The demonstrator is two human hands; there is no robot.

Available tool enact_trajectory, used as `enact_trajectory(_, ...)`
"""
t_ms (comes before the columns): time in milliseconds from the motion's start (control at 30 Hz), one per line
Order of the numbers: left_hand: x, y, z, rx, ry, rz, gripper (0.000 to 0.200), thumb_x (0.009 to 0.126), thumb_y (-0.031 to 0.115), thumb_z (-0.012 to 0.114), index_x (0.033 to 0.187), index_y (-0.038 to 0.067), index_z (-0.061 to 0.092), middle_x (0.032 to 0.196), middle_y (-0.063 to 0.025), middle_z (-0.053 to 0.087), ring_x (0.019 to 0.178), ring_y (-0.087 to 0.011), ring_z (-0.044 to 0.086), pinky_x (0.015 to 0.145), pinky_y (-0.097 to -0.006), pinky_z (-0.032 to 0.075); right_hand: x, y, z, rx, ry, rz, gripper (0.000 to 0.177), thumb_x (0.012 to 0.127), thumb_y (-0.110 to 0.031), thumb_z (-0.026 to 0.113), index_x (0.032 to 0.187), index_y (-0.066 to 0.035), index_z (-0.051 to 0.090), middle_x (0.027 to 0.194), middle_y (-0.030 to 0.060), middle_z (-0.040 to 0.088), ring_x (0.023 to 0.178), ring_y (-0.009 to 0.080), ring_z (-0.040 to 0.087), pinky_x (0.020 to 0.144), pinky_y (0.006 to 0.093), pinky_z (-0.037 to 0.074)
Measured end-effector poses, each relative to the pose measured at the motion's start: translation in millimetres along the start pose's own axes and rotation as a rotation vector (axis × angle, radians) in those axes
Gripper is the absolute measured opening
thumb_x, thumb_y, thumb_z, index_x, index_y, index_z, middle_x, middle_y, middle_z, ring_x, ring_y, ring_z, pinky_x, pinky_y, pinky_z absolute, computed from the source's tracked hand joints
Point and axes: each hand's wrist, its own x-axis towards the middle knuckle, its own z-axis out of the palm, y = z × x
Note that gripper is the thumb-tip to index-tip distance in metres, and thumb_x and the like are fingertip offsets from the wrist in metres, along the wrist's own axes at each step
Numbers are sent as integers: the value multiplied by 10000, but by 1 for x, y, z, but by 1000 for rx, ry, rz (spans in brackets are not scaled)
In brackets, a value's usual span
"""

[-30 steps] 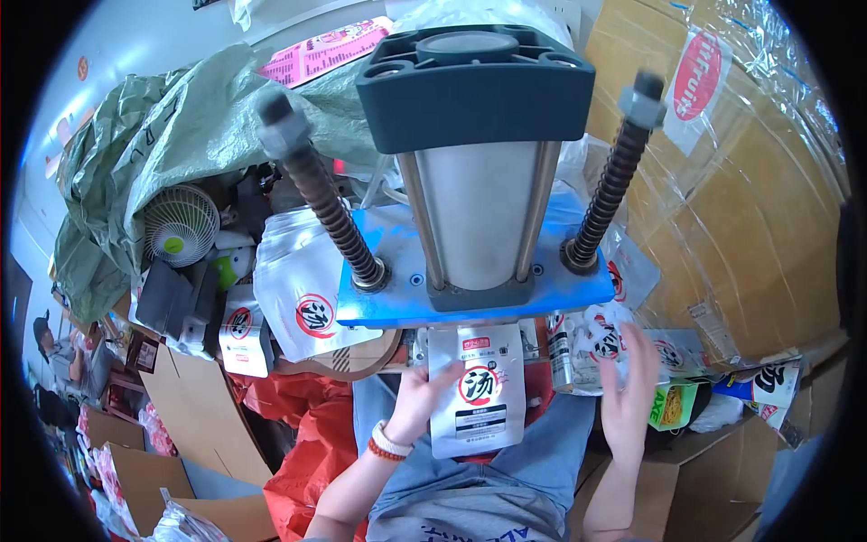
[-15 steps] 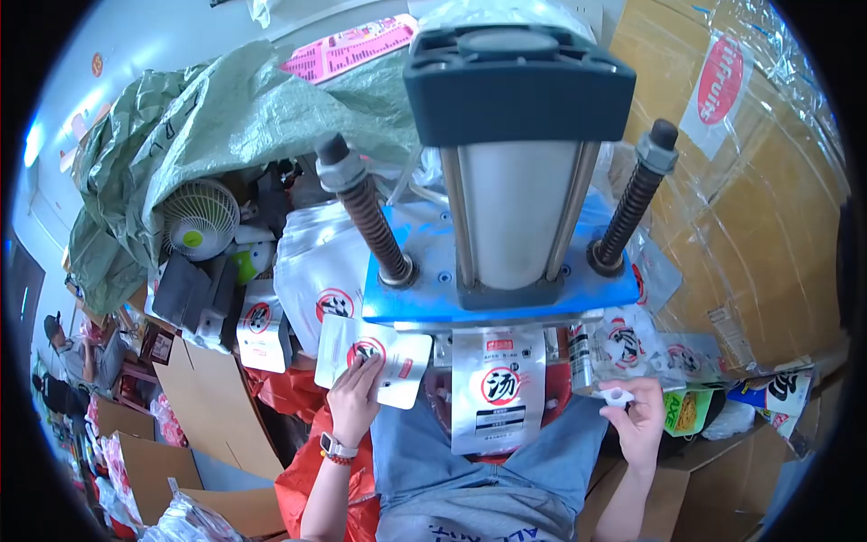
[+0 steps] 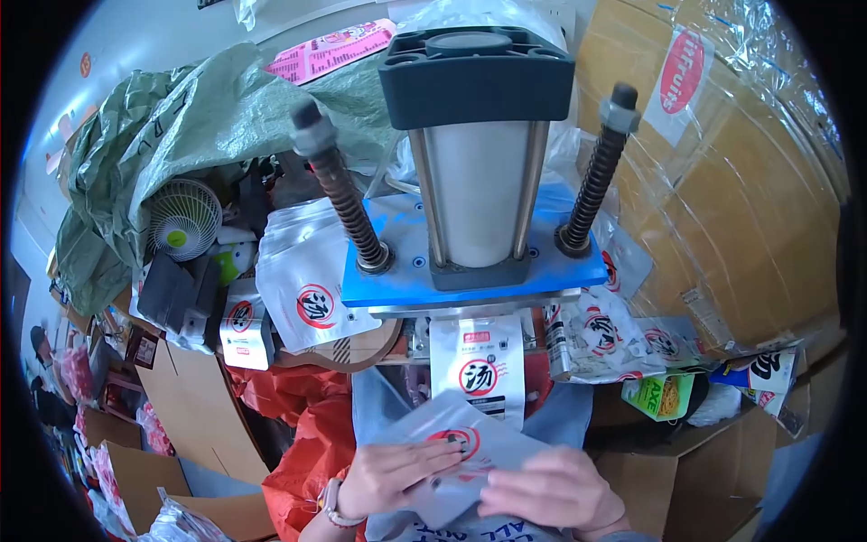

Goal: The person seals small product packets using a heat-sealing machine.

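Note:
Low over the lap is a silver pouch (image 3: 470, 431) with a red ring print, tilted between the two hands. My left hand (image 3: 393, 474) grips it from the left, fingers lying across its printed side. My right hand (image 3: 555, 492) touches its right part, blurred by motion; whether those fingers hold anything is not clear. Above, a second silver pouch (image 3: 479, 357) with a red circle and a black character hangs from under the blue plate (image 3: 397, 287) of a press. The press has a white cylinder (image 3: 479, 194) with a dark cap.
A stack of silver pouches (image 3: 302, 271) lies left of the press, beside another pouch (image 3: 246, 325). Crumpled pouches (image 3: 601, 334) are at the right. Two spring posts (image 3: 348, 199) rise from the plate. A large carton (image 3: 722, 199) stands right, a fan (image 3: 185, 217) left, red bags (image 3: 312, 461) below.
My left hand has brought its pouch from left of the press down over the lap. My right hand has moved left to that pouch; the small white piece it held is out of sight.

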Motion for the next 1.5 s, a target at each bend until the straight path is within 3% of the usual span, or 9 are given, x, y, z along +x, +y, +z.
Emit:
enact_trajectory(233,32,-80,70,-923,83,-881,258,947,192,685,1056,-40,714,946,-39,726,825,-91,664,715,-254,533,-22,46,-7,-115,248,442,624,743,-166,833,1280,1,564,1266,183,596,1156,323,572,1010,421,439)
enact_trajectory(500,70,-100,66,-1156,225,-930,287,945,133,667,1184,-14,612,1079,-93,701,946,-161,683,823,-309,559,-79,137,27,-591,-29,729,278,1011,-198,476,1147,12,597,1124,195,591,1032,386,534,938,459,402)
enact_trajectory(600,44,-128,45,-492,489,-672,604,897,350,723,1326,-5,491,1327,-163,565,1196,-255,572,979,-438,475,-89,124,21,-337,-42,762,257,991,-187,530,1142,-2,624,1025,146,614,964,337,550,913,431,410)
enact_trajectory(667,31,-144,10,921,410,-624,881,835,536,712,1455,23,355,1515,-232,343,1387,-353,379,1097,-574,318,-83,121,9,-231,-45,768,256,973,-187,566,1149,-10,625,1018,137,615,958,323,550,902,414,418)
enact_trajectory(767,-8,-171,-8,920,37,-601,955,770,504,749,1513,94,311,1594,-160,255,1477,-373,225,1147,-609,205,-84,124,3,-52,-21,766,280,911,-165,666,1151,-26,628,1025,111,620,955,249,557,847,355,445)
enact_trajectory(967,-42,-136,1,412,436,-472,266,745,-72,668,977,30,745,945,-160,735,806,-273,721,639,-308,541,-57,89,1,114,313,545,366,859,-122,718,1173,21,595,1002,119,657,854,191,612,754,354,501)
enact_trajectory(1067,-28,-89,-2,361,534,-354,426,645,-159,564,965,55,748,967,-96,749,983,-250,717,717,-309,575,-27,40,11,765,588,514,452,828,-175,804,1118,30,524,941,204,705,862,246,682,758,305,540)
enact_trajectory(1267,-9,-23,16,598,420,-35,286,687,-97,648,897,73,744,935,-60,754,924,-225,732,747,-325,597,-2,41,30,-172,-159,121,380,819,-203,772,1106,16,654,802,35,547,697,176,538,618,326,436)
enact_trajectory(1500,-4,-6,10,605,328,108,148,760,66,769,904,99,756,918,-14,755,859,-175,732,695,-268,593,-5,18,-4,-350,-157,4,424,723,-187,819,1075,6,683,781,16,570,673,164,545,601,311,427)
